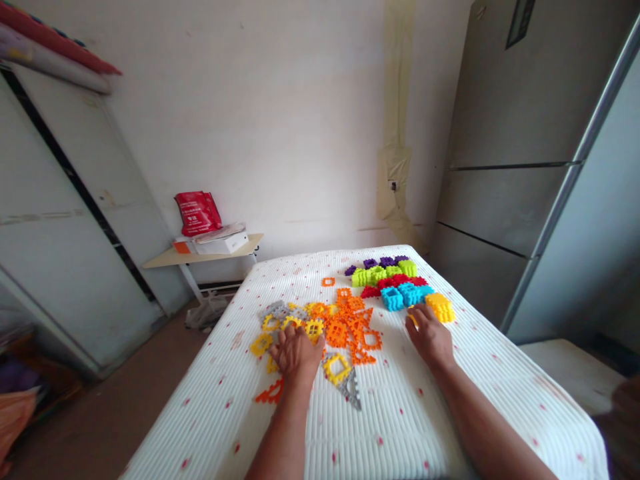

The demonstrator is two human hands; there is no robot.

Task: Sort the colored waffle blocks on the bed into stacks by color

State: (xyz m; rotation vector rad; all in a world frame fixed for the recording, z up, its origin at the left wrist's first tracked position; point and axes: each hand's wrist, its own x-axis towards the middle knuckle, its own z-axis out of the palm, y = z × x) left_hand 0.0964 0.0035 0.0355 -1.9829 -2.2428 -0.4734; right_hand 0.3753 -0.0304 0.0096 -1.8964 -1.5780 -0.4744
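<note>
My left hand (296, 352) reaches into a loose pile of plastic toothed building pieces, fingers apart over the yellow tiles (314, 330). My right hand (431, 335) has its fingers bent around a yellow building tile (412, 319), mostly hidden by them. Just beyond it stands a stack of yellow tiles (440, 307). Orange pieces (337, 335) fill the right side of the pile, and grey pieces (275, 309) lie at its far left. Nearer me are a yellow square frame (337, 368), a grey triangle (351, 388) and an orange triangle (270, 393).
Blue stacks (393, 299), red stacks (400, 281), green stacks (377, 274) and purple stacks (386, 262) line the far right of the cloth-covered table (200, 407). A refrigerator (500, 200) stands to the right. Behind at left, a small table (255, 243) bears a red bag (197, 212).
</note>
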